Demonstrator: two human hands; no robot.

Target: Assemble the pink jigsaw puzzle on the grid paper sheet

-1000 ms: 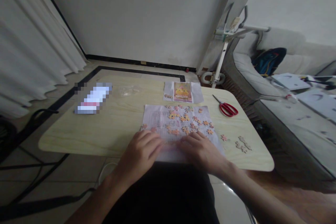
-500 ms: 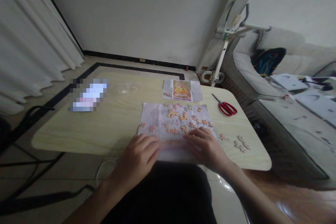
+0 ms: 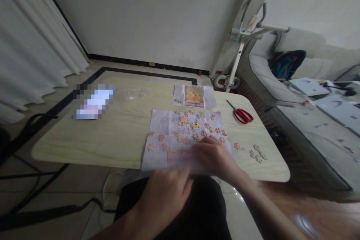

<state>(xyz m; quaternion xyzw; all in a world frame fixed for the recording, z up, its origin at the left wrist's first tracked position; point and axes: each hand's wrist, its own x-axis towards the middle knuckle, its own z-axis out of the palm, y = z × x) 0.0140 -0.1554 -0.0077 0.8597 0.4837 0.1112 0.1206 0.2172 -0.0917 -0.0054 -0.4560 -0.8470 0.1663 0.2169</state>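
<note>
A pinkish strip of joined jigsaw puzzle pieces (image 3: pixel 180 155) lies along the near part of a creased white paper sheet (image 3: pixel 153 161). My right hand (image 3: pixel 214 154) is at the strip's right end, fingers curled down over it and the thumb side partly hidden. Blurred by motion, my left hand (image 3: pixel 168 187) is over my lap at the table's near edge, apart from the strip; what its fingers do is smeared. Loose orange and pink puzzle pieces (image 3: pixel 184 140) are scattered over the sheet beyond my hands, some of them joined in small clusters.
Behind the sheet lies a picture card (image 3: pixel 194 96) with a yellow figure. Red-handled scissors (image 3: pixel 243 115) and several grey-backed pieces (image 3: pixel 257 153) are on the right of the table (image 3: pixel 118 135). At the left are a pixelated bright phone-like object (image 3: pixel 95 101) and a clear plastic bag (image 3: pixel 134 93).
My left hand has left the strip's left end and moved right and toward my body, uncovering the strip and loose pieces at the left. My right hand stays nearly in place.
</note>
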